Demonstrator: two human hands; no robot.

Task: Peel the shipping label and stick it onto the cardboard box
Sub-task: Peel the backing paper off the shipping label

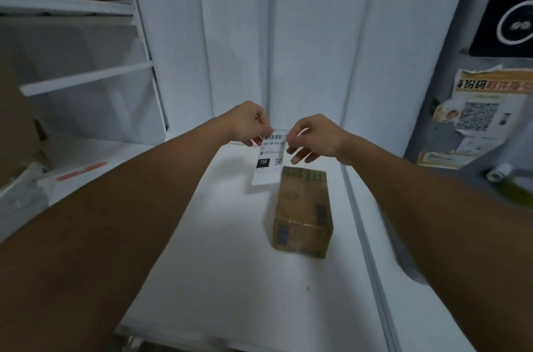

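Note:
A white shipping label [266, 162] with a barcode, a black "150" block and a small QR code hangs upright in the air, held by its top edge. My left hand [248, 123] pinches the top left corner. My right hand [313, 136] pinches the top right corner with thumb and forefinger, its other fingers spread. A small brown cardboard box [302, 211], taped shut, lies on the white table [219, 250] just below and to the right of the label. The label's lower edge hangs near the box's far left corner.
White shelving [86, 77] with cardboard boxes on top stands at the left. A grey panel at the right carries a poster with a QR code [478, 115]. A green bottle [516, 193] lies at the right edge. White wall panels rise behind the table.

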